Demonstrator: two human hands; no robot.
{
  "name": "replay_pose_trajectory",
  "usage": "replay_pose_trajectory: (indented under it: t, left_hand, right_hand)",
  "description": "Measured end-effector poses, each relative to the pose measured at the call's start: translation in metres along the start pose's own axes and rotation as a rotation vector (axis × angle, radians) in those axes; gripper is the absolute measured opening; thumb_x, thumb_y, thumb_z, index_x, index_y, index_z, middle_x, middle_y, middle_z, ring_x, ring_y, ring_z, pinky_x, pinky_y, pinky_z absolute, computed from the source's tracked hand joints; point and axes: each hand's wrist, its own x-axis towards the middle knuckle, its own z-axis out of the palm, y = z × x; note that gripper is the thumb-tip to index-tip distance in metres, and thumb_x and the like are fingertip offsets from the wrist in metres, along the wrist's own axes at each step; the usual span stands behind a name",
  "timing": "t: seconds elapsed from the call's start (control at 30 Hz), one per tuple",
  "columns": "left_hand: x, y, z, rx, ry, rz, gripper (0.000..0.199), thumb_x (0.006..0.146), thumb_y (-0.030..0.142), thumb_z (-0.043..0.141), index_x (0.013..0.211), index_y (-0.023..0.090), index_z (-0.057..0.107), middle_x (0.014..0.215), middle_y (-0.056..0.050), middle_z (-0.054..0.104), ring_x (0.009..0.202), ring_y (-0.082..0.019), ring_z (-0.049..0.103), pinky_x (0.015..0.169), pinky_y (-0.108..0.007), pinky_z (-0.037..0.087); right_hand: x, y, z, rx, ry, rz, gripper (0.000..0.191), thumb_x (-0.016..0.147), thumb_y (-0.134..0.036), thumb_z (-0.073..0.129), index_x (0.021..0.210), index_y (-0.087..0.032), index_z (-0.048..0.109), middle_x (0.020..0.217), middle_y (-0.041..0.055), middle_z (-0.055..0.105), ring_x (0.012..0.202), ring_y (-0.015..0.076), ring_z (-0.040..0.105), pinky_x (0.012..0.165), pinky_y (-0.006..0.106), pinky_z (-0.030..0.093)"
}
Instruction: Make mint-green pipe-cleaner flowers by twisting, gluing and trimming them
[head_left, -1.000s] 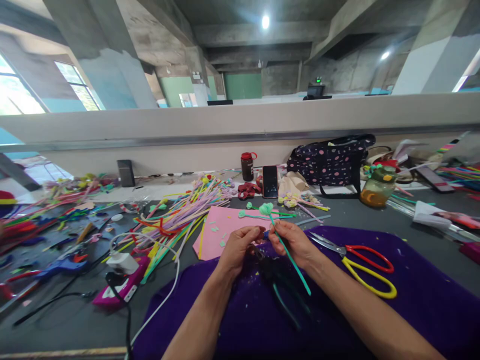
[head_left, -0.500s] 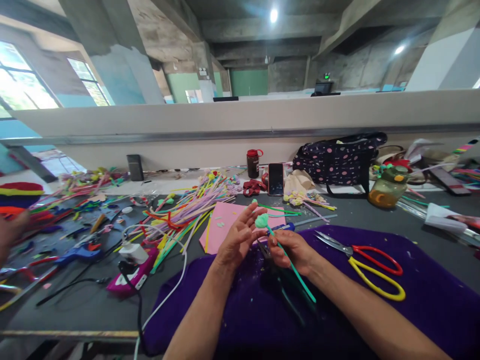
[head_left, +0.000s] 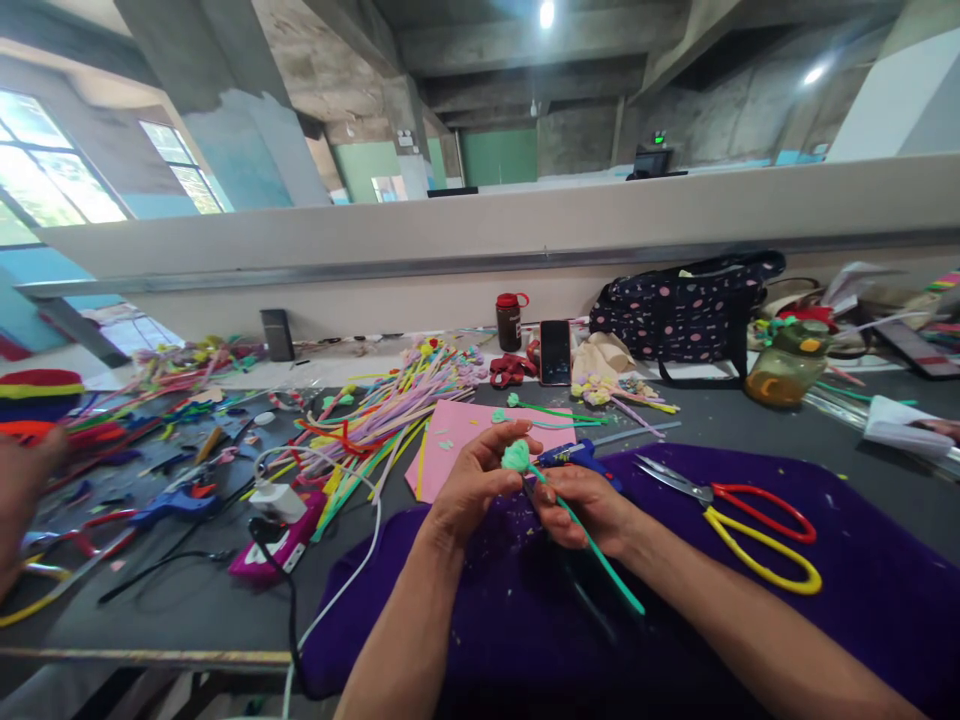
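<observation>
A mint-green pipe-cleaner flower (head_left: 516, 456) is held over the dark purple cloth (head_left: 757, 610). My right hand (head_left: 583, 505) pinches its stem just below the bloom, and the free end slants down to the right. Curled round the bloom from the left, my left hand (head_left: 480, 468) has its thumb under it and its fingers behind. Under my right hand lies a dark, long-handled tool, mostly hidden. Just behind that hand is a blue glue gun (head_left: 574, 455). To the right, scissors (head_left: 712, 495) with one red and one yellow handle lie open on the cloth.
A pink sheet (head_left: 442, 450) with green pieces lies ahead. Bundled pipe cleaners (head_left: 420, 385), a magenta power strip (head_left: 277, 560) with cables, a phone (head_left: 555, 352), bottles and a patterned bag (head_left: 675, 315) surround the area. Another person's hand (head_left: 22, 500) is at far left.
My left hand, looser and more spread before, has closed in round the bloom. The flower has shifted slightly left and down, turning its bloom. The view has tilted slightly.
</observation>
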Motion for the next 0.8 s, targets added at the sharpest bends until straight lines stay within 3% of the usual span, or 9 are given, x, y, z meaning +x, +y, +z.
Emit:
replay_pose_trajectory:
  t: [0.23, 0.6, 0.8]
  left_hand:
    - [0.0009, 0.0019, 0.0024, 0.089, 0.04, -0.005, 0.034, 0.052, 0.02, 0.075, 0.084, 0.016, 0.063, 0.093, -0.007, 0.064, 0.065, -0.011, 0.054, 0.054, -0.02, 0.038]
    - [0.0024, 0.0006, 0.0012, 0.123, 0.092, -0.021, 0.031, 0.053, 0.028, 0.074, 0.078, 0.016, 0.06, 0.086, -0.006, 0.063, 0.049, -0.006, 0.043, 0.044, -0.019, 0.031]
    - [0.0015, 0.001, 0.0028, 0.14, 0.077, 0.007, 0.025, 0.057, 0.023, 0.073, 0.077, 0.016, 0.061, 0.086, -0.005, 0.064, 0.055, -0.008, 0.049, 0.047, -0.019, 0.036]
  right_hand:
    - [0.0005, -0.0005, -0.0002, -0.02, 0.01, -0.003, 0.02, 0.08, -0.032, 0.055, 0.074, -0.014, 0.048, 0.052, -0.0044, 0.047, 0.033, 0.0036, 0.04, 0.032, 0.014, 0.026]
    - [0.0006, -0.0002, 0.0023, -0.054, 0.032, -0.019, 0.023, 0.078, -0.035, 0.057, 0.072, -0.015, 0.047, 0.051, -0.0054, 0.047, 0.031, 0.0032, 0.039, 0.031, 0.014, 0.027]
    - [0.0013, -0.0015, 0.0034, -0.179, 0.121, -0.101, 0.027, 0.078, -0.039, 0.056, 0.075, -0.012, 0.054, 0.052, -0.0017, 0.055, 0.032, 0.0056, 0.046, 0.03, 0.014, 0.03]
